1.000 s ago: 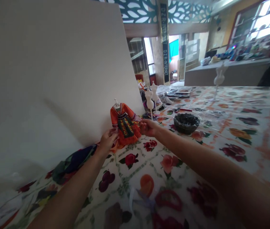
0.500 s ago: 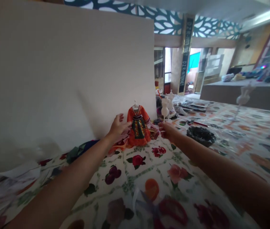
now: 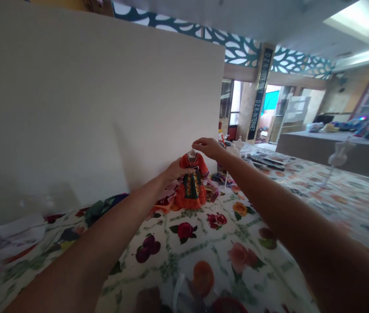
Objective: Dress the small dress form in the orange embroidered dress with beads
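A small dress-form mannequin wearing an orange-red dress [image 3: 191, 201] stands upright against the white panel. Its dark green front panel carries colourful patterned trim, and beads edge the neckline. My left hand [image 3: 173, 171] grips it at the waist from the left, thumb across the front and the other fingers hidden behind. From the upper right, my right hand [image 3: 207, 148] has its fingertips closed on the white neck knob on top. Pink and orange fabric [image 3: 163, 208] lies crumpled around the dress's base.
The white panel [image 3: 106, 100] rises behind the table. Bare white mannequins [image 3: 236, 147] stand behind my right hand, another mannequin [image 3: 339, 154] farther right. Scissors [image 3: 187, 295] lie blurred on the flowered tablecloth [image 3: 200, 243] up close. Dark green fabric [image 3: 102, 209] lies at left.
My left hand has moved right and closed around the dress's waist. My right hand has risen leftward from beside the dress to the neck knob. The view has tilted slightly upward.
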Motion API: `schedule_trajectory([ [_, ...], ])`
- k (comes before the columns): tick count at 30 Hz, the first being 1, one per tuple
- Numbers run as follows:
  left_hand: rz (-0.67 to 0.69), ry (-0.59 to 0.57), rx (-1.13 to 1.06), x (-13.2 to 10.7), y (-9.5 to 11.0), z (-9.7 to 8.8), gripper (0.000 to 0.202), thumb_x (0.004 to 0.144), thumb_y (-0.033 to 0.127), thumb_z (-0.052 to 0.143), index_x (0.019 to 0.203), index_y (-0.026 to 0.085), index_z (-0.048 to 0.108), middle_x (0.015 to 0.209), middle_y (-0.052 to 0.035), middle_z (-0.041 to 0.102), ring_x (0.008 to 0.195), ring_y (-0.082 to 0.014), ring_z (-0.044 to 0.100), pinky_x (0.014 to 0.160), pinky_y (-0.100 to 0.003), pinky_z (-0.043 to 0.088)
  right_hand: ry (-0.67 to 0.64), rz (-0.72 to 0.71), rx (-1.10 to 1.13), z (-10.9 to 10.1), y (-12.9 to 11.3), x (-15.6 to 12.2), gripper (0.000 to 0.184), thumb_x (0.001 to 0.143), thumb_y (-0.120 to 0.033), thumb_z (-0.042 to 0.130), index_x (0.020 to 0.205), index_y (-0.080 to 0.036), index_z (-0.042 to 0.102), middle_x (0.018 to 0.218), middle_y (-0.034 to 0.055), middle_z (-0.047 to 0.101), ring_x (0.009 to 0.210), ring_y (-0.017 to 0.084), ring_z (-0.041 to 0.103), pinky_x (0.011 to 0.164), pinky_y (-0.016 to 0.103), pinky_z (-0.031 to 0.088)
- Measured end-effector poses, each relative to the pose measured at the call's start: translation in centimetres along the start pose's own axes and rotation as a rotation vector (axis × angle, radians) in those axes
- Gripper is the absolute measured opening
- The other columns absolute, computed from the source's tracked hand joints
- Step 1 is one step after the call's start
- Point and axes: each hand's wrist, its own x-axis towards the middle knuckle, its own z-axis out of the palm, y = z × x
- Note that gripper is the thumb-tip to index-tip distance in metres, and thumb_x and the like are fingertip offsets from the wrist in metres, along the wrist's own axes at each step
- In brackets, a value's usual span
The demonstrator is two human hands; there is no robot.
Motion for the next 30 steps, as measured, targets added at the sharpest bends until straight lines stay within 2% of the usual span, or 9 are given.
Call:
schedule_trajectory([
  [3,-0.032,-0.083,-0.031,0.4,-0.7,-0.5,0.053,0.071,0.026,0.082,0.122,0.021,0.069,0.122,-0.0108,0.073,0.105,-0.0278,0.07,0.093,-0.042,0.057,-0.025,-0.029,-0.029,0.9,0.7,0.8,0.01,0.082,-0.016,0.07,0.072,-0.018,0.07,0.075,0.0046,0.069,0.076,0.016,0.06,0.077,0.029,0.048],
  [9,-0.102,-0.107,-0.062,1.0,-2.5,-1.7,0.041,0.073,0.026,0.082,0.112,0.017,0.072,0.109,-0.0123,0.076,0.091,-0.0256,0.073,0.089,-0.043,0.058,-0.054,-0.048,-0.085,2.2,1.4,1.7,0.017,0.085,-0.018,0.063,0.07,-0.015,0.07,0.064,0.0023,0.064,0.062,0.012,0.053,0.064,0.027,0.041],
  [14,-0.118,-0.138,-0.076,1.5,-3.3,-2.3,0.044,0.072,0.03,0.084,0.113,0.02,0.073,0.113,-0.01,0.076,0.098,-0.0273,0.072,0.093,-0.044,0.057,-0.069,-0.072,-0.121,2.1,1.0,1.6,0.02,0.086,-0.023,0.063,0.071,-0.014,0.072,0.065,0.0028,0.064,0.062,0.012,0.052,0.062,0.027,0.039],
  [22,-0.128,-0.07,-0.051,2.2,-4.5,-2.3,0.039,0.068,0.032,0.088,0.103,0.02,0.076,0.106,-0.0089,0.078,0.092,-0.0255,0.073,0.088,-0.041,0.058,-0.053,-0.074,-0.161,1.9,0.8,1.5,0.02,0.085,-0.025,0.063,0.075,-0.012,0.076,0.063,0.0024,0.065,0.06,0.011,0.051,0.061,0.027,0.038],
  [30,-0.126,-0.011,-0.042,2.1,-4.6,-2.0,0.038,0.067,0.03,0.088,0.101,0.019,0.076,0.102,-0.0084,0.077,0.086,-0.023,0.072,0.085,-0.041,0.058,-0.027,-0.089,-0.198,1.9,0.5,1.3,0.02,0.084,-0.024,0.064,0.073,-0.012,0.076,0.063,0.0022,0.065,0.06,0.011,0.049,0.061,0.027,0.036],
])
